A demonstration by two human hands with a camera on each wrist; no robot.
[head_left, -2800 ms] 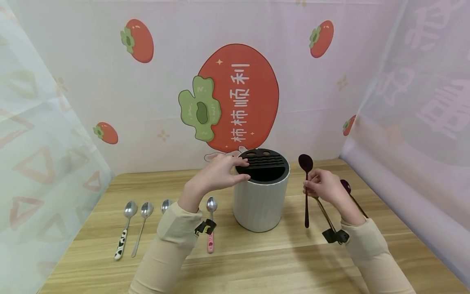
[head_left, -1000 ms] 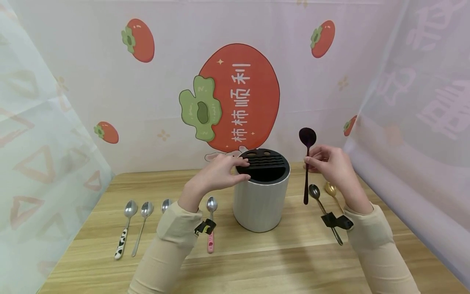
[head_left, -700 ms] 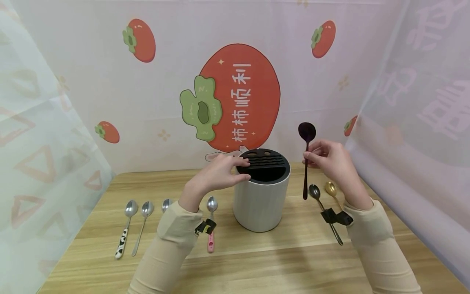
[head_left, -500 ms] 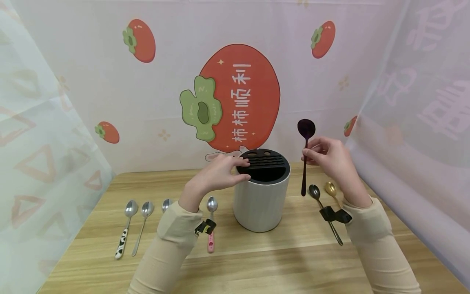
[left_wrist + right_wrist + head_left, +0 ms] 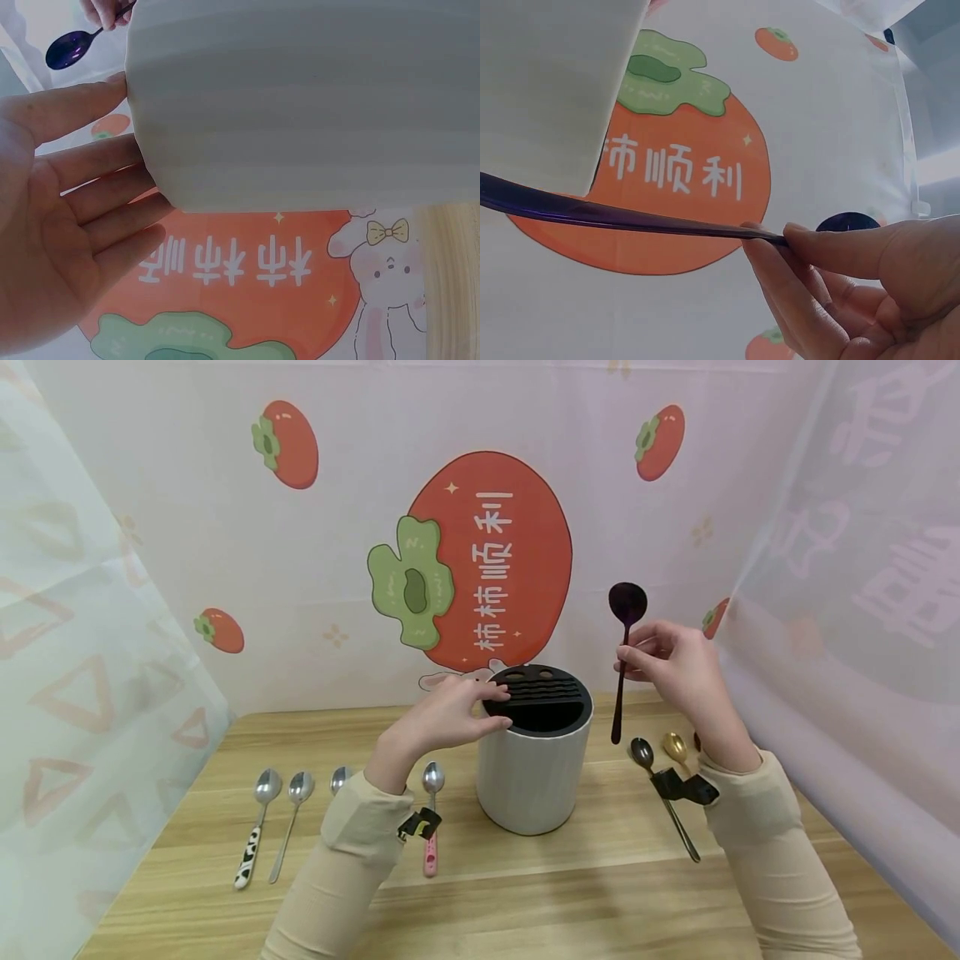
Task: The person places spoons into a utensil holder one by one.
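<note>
My right hand (image 5: 670, 664) pinches a dark purple spoon (image 5: 627, 603) by its handle, bowl up, in the air right of the utensil holder. The right wrist view shows the handle (image 5: 630, 215) between thumb and fingertips, its end pointing toward the holder. My left hand (image 5: 444, 718) rests at the left side of the top rim of the white utensil holder (image 5: 528, 785), fingers fairly straight. In the left wrist view its fingers (image 5: 112, 187) lie against the holder's edge. The holder's black lid (image 5: 536, 681) has small holes, wavy slots and a wide half-round opening.
Left of the holder lie silver spoons: cow-print handled (image 5: 258, 814), plain (image 5: 296, 802), one partly hidden by the left arm (image 5: 340, 777), and pink-handled (image 5: 431, 802). To the right lie a black spoon (image 5: 660, 785) and a gold spoon (image 5: 677, 747). A printed cloth (image 5: 352, 427) stands behind.
My right hand has lifted the purple spoon up off the table's right side, uncovering the black and gold spoons. My left hand has stayed at the holder's rim.
</note>
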